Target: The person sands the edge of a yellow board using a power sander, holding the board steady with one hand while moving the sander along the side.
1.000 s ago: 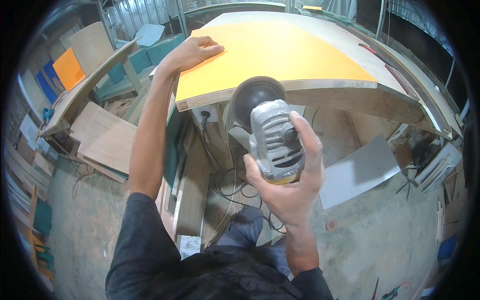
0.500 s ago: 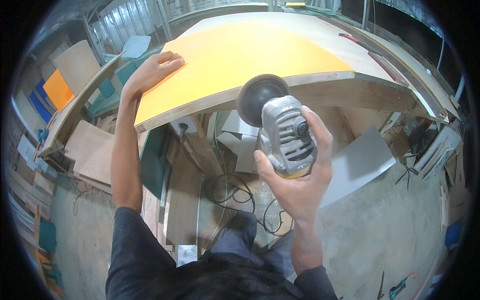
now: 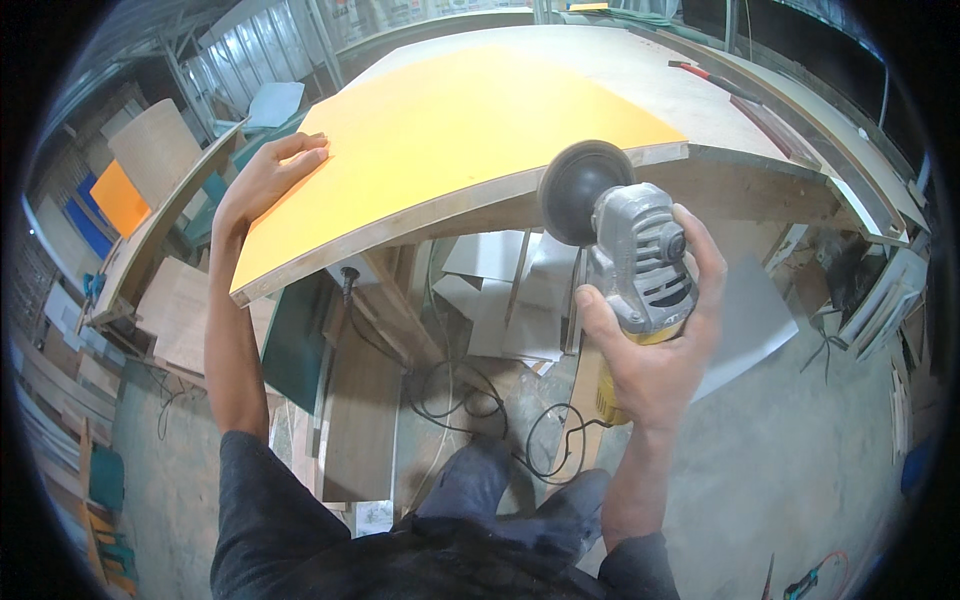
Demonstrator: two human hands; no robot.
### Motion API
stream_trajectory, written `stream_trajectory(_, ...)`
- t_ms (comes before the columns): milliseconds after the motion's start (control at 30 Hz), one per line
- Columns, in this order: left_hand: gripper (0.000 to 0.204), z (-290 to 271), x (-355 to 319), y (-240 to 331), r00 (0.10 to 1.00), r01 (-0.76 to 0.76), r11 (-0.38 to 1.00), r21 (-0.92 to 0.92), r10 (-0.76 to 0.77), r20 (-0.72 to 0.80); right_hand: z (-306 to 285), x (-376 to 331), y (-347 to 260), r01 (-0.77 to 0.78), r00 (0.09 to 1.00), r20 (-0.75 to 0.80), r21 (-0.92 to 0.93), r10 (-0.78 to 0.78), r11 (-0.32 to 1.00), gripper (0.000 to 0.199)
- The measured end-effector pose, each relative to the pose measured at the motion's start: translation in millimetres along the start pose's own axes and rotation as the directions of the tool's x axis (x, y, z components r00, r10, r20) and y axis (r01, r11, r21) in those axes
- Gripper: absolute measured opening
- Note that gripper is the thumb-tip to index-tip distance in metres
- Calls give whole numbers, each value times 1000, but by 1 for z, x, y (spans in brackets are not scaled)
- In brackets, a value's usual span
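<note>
My right hand (image 3: 655, 365) grips a grey and yellow angle grinder (image 3: 650, 250), its fingers wrapped round the body. The grinder's round black disc (image 3: 585, 190) is tilted and overlaps the raw front edge of a yellow-orange panel (image 3: 460, 130), close to the panel's right corner. Whether the disc touches that edge is hard to tell. At the panel's left edge my left hand (image 3: 275, 175) holds on, thumb and fingers bent over the top face. A dark cord (image 3: 590, 425) runs from the grinder's tail end.
Under the panel stand wooden boards (image 3: 360, 430), with white sheets (image 3: 500, 300) behind. Cable loops (image 3: 460, 395) lie on the floor near my legs. A red-handled tool (image 3: 710, 78) rests on the pale tabletop (image 3: 640, 70). To the left is a bench with sheets (image 3: 120, 200).
The grinder has moved right along the panel's front edge toward its right corner. My left hand keeps its place on the panel; the whole view has shifted slightly.
</note>
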State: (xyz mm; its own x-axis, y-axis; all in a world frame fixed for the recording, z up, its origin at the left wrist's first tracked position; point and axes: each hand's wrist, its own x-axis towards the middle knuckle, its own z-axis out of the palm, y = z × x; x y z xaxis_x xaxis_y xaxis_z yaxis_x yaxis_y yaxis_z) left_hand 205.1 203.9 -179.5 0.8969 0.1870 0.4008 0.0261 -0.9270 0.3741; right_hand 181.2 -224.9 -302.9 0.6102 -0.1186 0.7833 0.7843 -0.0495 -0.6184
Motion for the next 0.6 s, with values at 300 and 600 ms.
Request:
stream_trajectory(300,56,-3,1,-1,998,17,993,-114,-11,55,-32,22,18,-46,998,-31,-29,45,999,81)
stream_trajectory(600,57,-1,3,-5,997,24,981,-193,-10,75,-61,41,40,-87,993,-83,-76,81,993,80)
